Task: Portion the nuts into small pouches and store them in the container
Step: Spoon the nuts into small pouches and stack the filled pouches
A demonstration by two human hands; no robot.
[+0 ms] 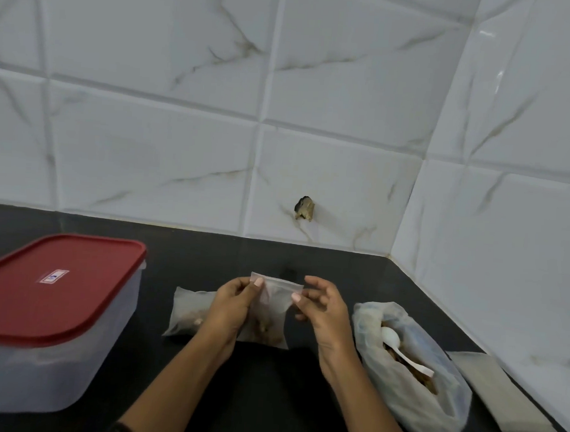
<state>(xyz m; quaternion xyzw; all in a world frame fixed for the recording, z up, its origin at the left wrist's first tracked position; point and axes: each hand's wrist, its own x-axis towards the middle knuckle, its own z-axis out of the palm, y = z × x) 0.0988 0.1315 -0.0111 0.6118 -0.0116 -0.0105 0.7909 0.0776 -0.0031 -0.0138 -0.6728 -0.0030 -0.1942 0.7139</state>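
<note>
Both your left hand (pixel 235 301) and right hand (pixel 323 310) are pinching the light, floppy pouch (pixel 273 310) (slippery film, nuts sagging toward six o'clock) along its twelve o'clock seal.

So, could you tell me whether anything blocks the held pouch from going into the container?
Yes: the red lid covers the container, left of the pouch; it must come off first.
</note>
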